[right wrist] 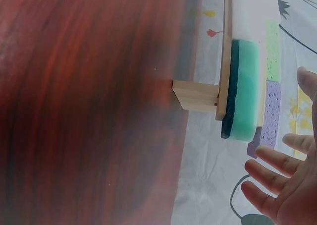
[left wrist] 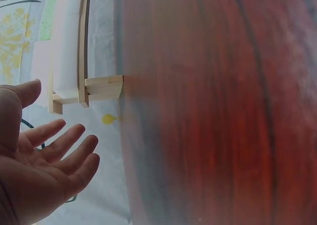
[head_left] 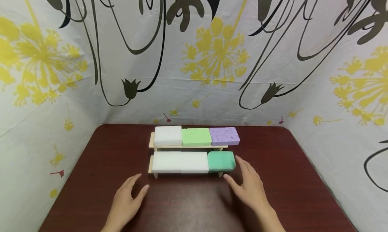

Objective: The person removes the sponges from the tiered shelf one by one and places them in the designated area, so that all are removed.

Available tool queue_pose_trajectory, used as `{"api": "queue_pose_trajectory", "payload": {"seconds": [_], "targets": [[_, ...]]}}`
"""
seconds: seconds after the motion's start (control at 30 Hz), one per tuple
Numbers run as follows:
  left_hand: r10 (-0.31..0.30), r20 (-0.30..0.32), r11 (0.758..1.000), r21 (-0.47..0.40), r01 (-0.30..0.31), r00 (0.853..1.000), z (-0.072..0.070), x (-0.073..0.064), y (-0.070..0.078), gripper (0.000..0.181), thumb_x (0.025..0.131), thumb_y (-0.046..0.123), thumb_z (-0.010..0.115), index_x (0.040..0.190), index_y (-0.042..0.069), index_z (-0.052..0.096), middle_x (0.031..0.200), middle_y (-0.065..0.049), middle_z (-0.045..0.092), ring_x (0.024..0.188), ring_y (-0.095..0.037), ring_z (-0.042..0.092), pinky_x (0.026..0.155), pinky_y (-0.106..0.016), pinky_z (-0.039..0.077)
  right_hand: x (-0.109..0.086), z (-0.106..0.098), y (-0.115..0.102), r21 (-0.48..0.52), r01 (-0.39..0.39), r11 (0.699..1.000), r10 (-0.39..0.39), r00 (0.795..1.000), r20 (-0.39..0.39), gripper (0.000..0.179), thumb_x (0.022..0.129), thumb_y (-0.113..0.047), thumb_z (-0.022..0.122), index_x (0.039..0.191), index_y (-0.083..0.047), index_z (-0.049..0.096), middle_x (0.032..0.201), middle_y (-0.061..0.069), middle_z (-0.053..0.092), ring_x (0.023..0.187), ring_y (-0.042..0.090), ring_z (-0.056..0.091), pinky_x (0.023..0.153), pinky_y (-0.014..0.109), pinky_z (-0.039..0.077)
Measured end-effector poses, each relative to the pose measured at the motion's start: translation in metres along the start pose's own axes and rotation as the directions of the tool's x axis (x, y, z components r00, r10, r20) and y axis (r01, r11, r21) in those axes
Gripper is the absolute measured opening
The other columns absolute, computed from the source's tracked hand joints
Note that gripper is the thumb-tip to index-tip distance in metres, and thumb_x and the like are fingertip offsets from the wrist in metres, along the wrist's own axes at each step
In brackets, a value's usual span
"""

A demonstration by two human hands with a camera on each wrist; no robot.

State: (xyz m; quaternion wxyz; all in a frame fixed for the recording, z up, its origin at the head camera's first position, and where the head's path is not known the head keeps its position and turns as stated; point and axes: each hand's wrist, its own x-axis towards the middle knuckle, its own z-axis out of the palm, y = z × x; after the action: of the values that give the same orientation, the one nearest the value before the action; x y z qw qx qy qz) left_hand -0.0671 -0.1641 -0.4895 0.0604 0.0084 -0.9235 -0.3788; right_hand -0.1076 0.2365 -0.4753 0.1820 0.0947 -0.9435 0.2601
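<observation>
Two low wooden racks stand one behind the other on the table. On the front rack [head_left: 150, 165] lie two white sponges [head_left: 166, 162] and, at the right end, a teal sponge [head_left: 222, 161] with a dark underside layer [right wrist: 232, 96]. The back rack [head_left: 152, 141] bears a white sponge [head_left: 168, 136], a speckled green sponge [head_left: 196, 137] and a speckled purple sponge [head_left: 225, 136] jutting past its end. My right hand [head_left: 248, 188], fingers spread and holding nothing, is beside the teal sponge. My left hand [head_left: 125, 200] hovers empty, left of the front rack, thumb and fingers apart.
The dark red-brown table [head_left: 188, 205] runs out on both sides of the racks. A white cloth [head_left: 212, 100] with yellow and grey flower prints hangs behind it and along both sides. Short wooden legs [right wrist: 197, 96] raise the front rack.
</observation>
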Motion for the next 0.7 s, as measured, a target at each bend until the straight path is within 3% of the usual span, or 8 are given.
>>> {"api": "queue_pose_trajectory", "payload": {"seconds": [0.23, 0.43, 0.53, 0.7], "targets": [[0.004, -0.012, 1.0, -0.027, -0.004, 1.0, 0.003, 0.002, -0.001, 0.053, 0.099, 0.03, 0.069, 0.14, 0.0, 0.056, 0.138, -0.02, 0.059, 0.126, -0.044, 0.055, 0.099, -0.063, 0.046, 0.005, -0.003, 0.004, 0.012, -0.012, 1.0, 0.012, 1.0, -0.003, 0.077, 0.089, -0.042, 0.079, 0.149, -0.009, 0.046, 0.141, 0.013, 0.056, 0.128, 0.037, 0.053, 0.095, 0.067, 0.044], [0.017, -0.062, 0.998, -0.057, -0.02, 0.998, 0.006, 0.006, -0.003, 0.048, 0.099, 0.028, 0.068, 0.136, -0.002, 0.059, 0.125, -0.014, 0.067, 0.115, -0.035, 0.061, 0.096, -0.057, 0.049, 0.011, -0.004, 0.008, 0.016, -0.005, 1.0, 0.005, 1.0, -0.031, 0.076, 0.088, -0.039, 0.08, 0.149, -0.007, 0.046, 0.14, 0.014, 0.057, 0.126, 0.036, 0.055, 0.091, 0.066, 0.048], [-0.003, -0.075, 0.997, -0.073, -0.003, 0.997, 0.007, 0.007, -0.004, 0.046, 0.099, 0.026, 0.068, 0.134, -0.002, 0.06, 0.123, -0.014, 0.068, 0.113, -0.034, 0.063, 0.096, -0.056, 0.049, 0.013, -0.004, 0.011, 0.02, -0.01, 1.0, 0.011, 0.999, -0.034, 0.076, 0.088, -0.038, 0.08, 0.149, -0.007, 0.046, 0.138, 0.014, 0.058, 0.122, 0.037, 0.057, 0.086, 0.065, 0.05], [-0.072, -0.045, 0.99, -0.124, 0.066, 0.996, 0.008, 0.009, -0.005, 0.046, 0.101, 0.026, 0.066, 0.136, -0.002, 0.059, 0.124, -0.015, 0.067, 0.113, -0.033, 0.064, 0.097, -0.055, 0.05, 0.016, -0.005, 0.014, 0.029, -0.021, 0.999, 0.022, 0.999, -0.044, 0.076, 0.087, -0.034, 0.081, 0.15, -0.008, 0.045, 0.136, 0.014, 0.059, 0.118, 0.036, 0.06, 0.081, 0.064, 0.051]]}}
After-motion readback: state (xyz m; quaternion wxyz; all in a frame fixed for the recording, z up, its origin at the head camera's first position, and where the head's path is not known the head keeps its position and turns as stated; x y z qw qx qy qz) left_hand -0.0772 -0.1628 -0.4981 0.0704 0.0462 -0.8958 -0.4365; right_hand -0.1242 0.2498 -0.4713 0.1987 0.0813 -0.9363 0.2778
